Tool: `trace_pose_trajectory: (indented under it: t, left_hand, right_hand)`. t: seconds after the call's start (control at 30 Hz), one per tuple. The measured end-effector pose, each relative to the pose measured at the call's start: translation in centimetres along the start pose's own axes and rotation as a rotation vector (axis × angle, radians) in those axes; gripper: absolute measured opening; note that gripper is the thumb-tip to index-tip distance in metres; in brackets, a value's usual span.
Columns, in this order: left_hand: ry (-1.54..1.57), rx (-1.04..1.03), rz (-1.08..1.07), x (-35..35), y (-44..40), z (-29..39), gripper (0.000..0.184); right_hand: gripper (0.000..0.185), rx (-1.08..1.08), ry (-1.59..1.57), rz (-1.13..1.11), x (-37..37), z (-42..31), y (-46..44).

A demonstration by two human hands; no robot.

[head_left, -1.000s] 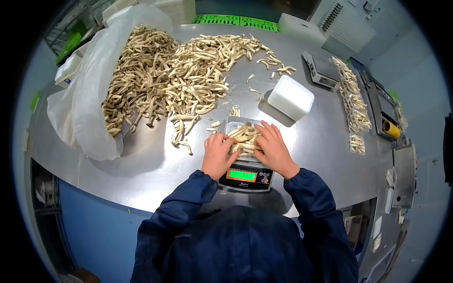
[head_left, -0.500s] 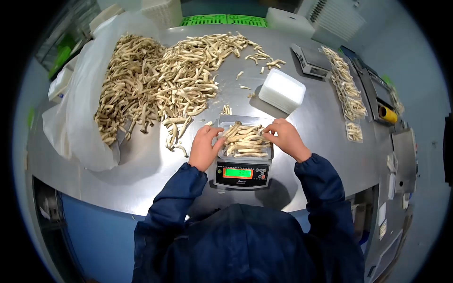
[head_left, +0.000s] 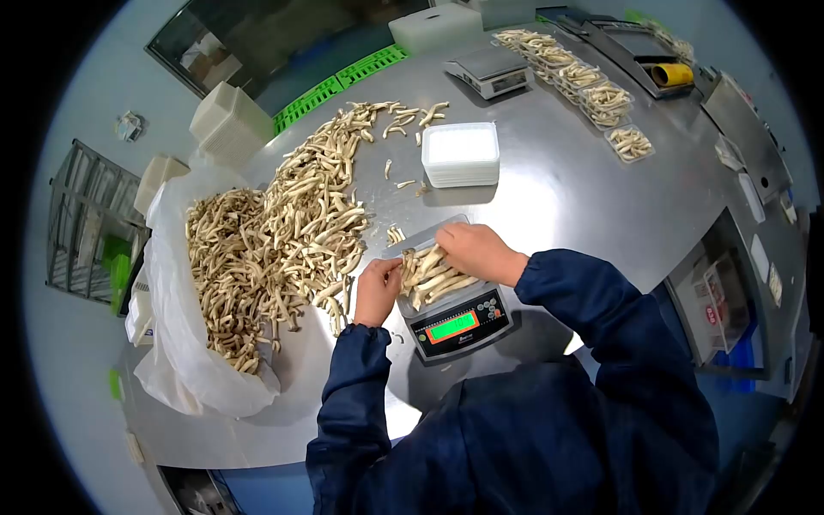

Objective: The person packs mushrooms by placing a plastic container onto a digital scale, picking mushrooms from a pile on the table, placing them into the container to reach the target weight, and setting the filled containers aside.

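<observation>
A digital scale (head_left: pixel 463 330) with a lit green display carries a clear tray of long pale mushrooms (head_left: pixel 436 279). At the tray's left edge is my left hand (head_left: pixel 378 290), its thumb and fingertips pinched together by the mushroom ends. What the pinch holds, if anything, is too small to tell. My right hand (head_left: pixel 481 251) reaches over the tray's back right part, fingers curled down onto the mushrooms. Its fingertips are partly hidden, and mushroom stems stick out from under them. A few short mushroom pieces (head_left: pixel 395 235) lie behind the scale.
A large heap of mushrooms (head_left: pixel 292 215) spreads at the left from a white plastic bag (head_left: pixel 176 343). Stacked white trays (head_left: pixel 461 154) stand behind the scale. Further back are a second scale (head_left: pixel 489 70) and a row of filled trays (head_left: pixel 575 77). Green crates (head_left: pixel 343 79) line the far edge.
The view has turned, so the table appears tilted. My right hand has moved left across the tray, over the mushrooms. My left hand stays at the tray's left side, fingers closer together.
</observation>
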State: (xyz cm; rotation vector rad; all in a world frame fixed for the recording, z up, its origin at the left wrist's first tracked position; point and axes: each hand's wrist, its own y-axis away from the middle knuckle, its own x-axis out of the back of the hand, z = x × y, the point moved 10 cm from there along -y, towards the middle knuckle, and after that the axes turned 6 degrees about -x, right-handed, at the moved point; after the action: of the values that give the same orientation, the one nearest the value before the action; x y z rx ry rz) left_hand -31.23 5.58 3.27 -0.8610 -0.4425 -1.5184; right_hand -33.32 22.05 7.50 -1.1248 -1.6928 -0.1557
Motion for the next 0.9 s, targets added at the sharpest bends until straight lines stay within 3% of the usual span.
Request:
trace_pose_trajectory:
  t: [0.23, 0.5, 0.8, 0.9]
  left_hand:
    - [0.039, 0.007, 0.008, 0.6, 0.2, 0.8, 0.022]
    - [0.061, -0.012, 0.007, 0.8, 0.2, 0.9, 0.024]
    - [0.060, 0.014, 0.022, 1.4, 1.0, 0.3, 0.022]
    - [0.048, 0.010, 0.023, 1.6, 1.1, 0.7, 0.022]
  right_hand:
    - [0.019, -0.035, -0.160, -0.169, 0.6, 0.4, -0.4]
    - [0.019, -0.118, -0.211, -0.554, -1.9, 1.5, -1.0]
    - [0.014, 0.036, -0.187, -0.565, -3.1, 0.1, -0.9]
    - [0.014, -0.026, -0.175, -0.622, -2.5, 0.3, -1.4]
